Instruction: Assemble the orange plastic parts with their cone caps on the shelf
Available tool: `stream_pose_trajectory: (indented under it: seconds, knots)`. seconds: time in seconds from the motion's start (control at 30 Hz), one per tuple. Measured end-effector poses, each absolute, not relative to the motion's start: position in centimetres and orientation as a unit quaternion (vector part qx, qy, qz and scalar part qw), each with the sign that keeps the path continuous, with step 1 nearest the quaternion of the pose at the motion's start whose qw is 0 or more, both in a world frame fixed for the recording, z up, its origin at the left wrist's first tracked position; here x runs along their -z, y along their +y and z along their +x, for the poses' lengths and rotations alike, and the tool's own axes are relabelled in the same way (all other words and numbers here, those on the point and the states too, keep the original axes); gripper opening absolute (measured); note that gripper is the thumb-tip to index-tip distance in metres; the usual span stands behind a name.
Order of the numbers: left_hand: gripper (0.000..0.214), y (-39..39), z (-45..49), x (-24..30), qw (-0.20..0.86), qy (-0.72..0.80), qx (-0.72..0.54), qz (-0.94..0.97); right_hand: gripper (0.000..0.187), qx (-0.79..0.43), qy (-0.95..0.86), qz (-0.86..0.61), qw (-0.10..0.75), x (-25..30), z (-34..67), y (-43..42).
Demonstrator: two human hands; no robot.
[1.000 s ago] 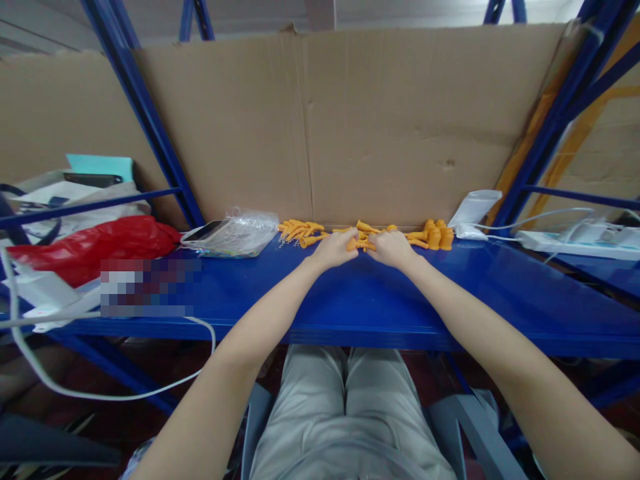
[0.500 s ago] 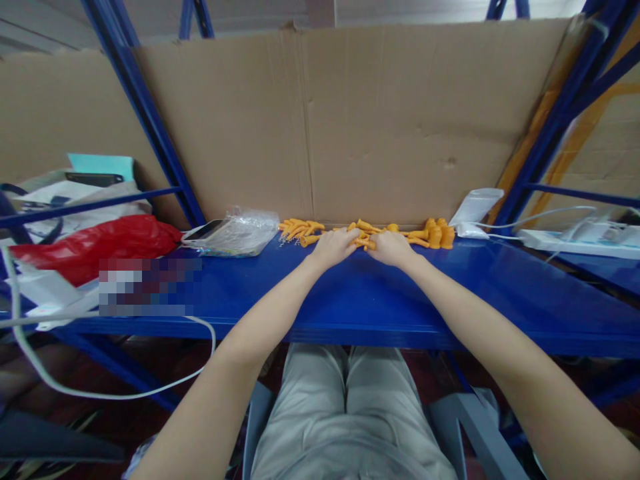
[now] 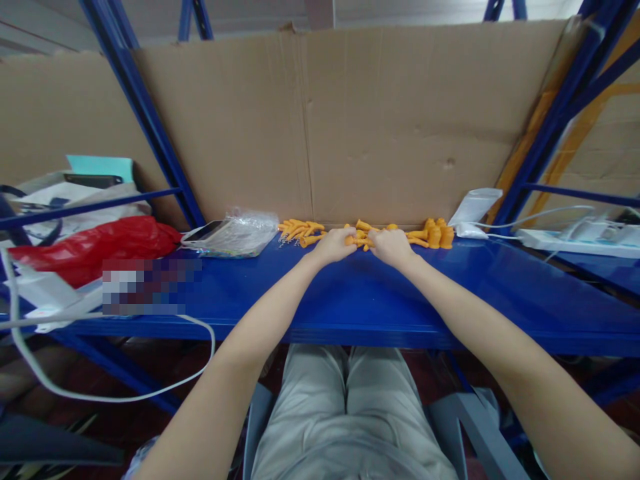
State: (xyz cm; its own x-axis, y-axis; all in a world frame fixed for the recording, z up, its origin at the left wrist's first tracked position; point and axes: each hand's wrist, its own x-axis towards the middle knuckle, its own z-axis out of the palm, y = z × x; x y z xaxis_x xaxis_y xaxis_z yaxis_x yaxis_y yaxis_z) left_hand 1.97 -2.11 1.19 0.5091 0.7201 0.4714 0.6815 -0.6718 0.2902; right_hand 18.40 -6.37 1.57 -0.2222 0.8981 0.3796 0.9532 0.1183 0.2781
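Note:
Near the back of the blue shelf [image 3: 345, 300], my left hand [image 3: 334, 246] is closed, its fingers curled over small orange pieces. My right hand [image 3: 393, 247] is close beside it, also closed among them. Between the two hands shows an orange piece [image 3: 361, 236]; fingers cover much of it. To the left lies a group of slim orange pieces [image 3: 300, 230] with small metal chains. Several stubby orange pieces [image 3: 440, 233] stand upright together on the right. Loose orange pieces lie around and behind both hands. Their exact kind is too small to tell.
A clear plastic bag [image 3: 245, 233] and a phone [image 3: 207, 230] lie to the left, beyond them a red bag [image 3: 110, 247]. White cables [image 3: 213, 347] loop at the left front. A white pouch [image 3: 475, 210] and a power strip [image 3: 580, 243] are at right. Cardboard [image 3: 400, 120] walls the back.
Both hands have shifted only slightly, staying close together over the orange pieces. The fingers of my right hand have moved a little. The surrounding things lie as before.

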Motion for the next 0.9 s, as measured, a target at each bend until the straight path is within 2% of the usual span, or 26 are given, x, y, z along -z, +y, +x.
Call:
stream_pose_trajectory:
  seconds: [0.13,0.23,0.43,0.57,0.9]
  knots:
    - [0.007,-2.1,2.0,-1.2,0.094,0.400,-0.290,0.864,0.034,0.248,-0.750,-0.609,0.071,-1.4,18.4,-6.0]
    - [0.004,-2.3,1.8,-1.1,0.033,0.410,-0.295,0.862,0.033,0.249,-0.755,-0.601,0.084,-1.2,18.7,-5.8]
    - [0.024,-2.6,1.4,-1.1,-0.063,0.484,-0.255,0.835,0.038,0.243,-0.803,-0.531,0.118,-1.0,19.5,-5.8]
    - [0.031,-2.5,1.3,-1.2,-0.082,0.510,-0.233,0.824,0.035,0.235,-0.821,-0.508,0.117,-1.0,19.5,-5.5]
    - [0.028,-3.2,1.7,-1.4,-0.090,0.510,-0.211,0.829,0.031,0.260,-0.795,-0.534,0.119,-1.0,19.4,-5.3]
